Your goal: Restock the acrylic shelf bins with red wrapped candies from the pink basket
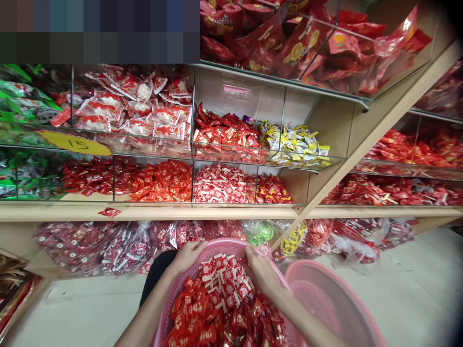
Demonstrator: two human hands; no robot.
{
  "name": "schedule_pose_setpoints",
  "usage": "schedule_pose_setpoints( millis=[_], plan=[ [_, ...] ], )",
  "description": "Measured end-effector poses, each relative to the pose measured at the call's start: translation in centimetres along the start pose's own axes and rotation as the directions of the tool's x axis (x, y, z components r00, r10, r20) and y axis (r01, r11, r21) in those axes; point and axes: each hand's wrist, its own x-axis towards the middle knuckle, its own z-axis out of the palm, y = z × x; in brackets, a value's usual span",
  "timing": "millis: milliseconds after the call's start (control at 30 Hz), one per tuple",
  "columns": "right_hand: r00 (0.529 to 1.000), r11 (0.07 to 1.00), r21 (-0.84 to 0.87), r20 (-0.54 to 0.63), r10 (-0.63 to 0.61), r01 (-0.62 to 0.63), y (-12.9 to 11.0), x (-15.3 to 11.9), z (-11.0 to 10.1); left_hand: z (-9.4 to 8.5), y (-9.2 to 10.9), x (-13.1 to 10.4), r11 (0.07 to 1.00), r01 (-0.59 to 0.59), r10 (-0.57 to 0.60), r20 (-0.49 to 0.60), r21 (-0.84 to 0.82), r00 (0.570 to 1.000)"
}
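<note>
A pink plastic basket (167, 289) with mesh sides is in front of me, filled with small wrapped candies. Red-and-white wrapped candies (227, 279) lie toward its far side, orange-red ones (193, 308) at the left and darker red ones (258, 318) at the right. My left hand (188, 255) is closed on the far left part of the rim. On the far right part of the rim, my right hand (258, 265) grips too, its fingertips partly hidden. A second pink basin (329, 294) stands on the floor to the right, partly behind my right forearm.
Ahead stand wooden shelves (235, 212) with clear-fronted compartments of wrapped sweets. A yellow tag (75, 142) marked 15 hangs at the left. One red candy (109, 212) lies on the shelf ledge. Plastic bags of candies (126, 246) sit under the lowest shelf, above the tiled floor (90, 308).
</note>
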Motion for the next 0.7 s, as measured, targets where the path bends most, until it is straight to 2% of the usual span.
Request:
schedule_pose_setpoints(
  millis=[200,500,600,700],
  plan=[
    [0.992,0.982,-0.187,0.127,0.007,0.017,-0.2,-0.5,1.3,0.0,0.0,0.0,1.000,0.017,-0.018,0.011,0.013,1.000],
    [0.981,0.975,-0.223,0.182,0.060,-0.018,-0.6,-0.2,2.4,-0.1,0.4,-0.2,0.999,-0.026,0.026,0.004,0.025,1.000],
    [0.993,0.990,-0.142,0.117,0.006,0.011,-0.7,-0.3,1.2,-0.1,0.8,-0.3,1.000,-0.021,0.020,0.013,0.017,1.000],
    [0.998,0.998,-0.059,0.048,-0.029,0.031,-1.3,1.0,-2.5,-0.1,1.0,-0.3,0.999,-0.028,0.028,0.019,0.019,0.999]
  ],
)
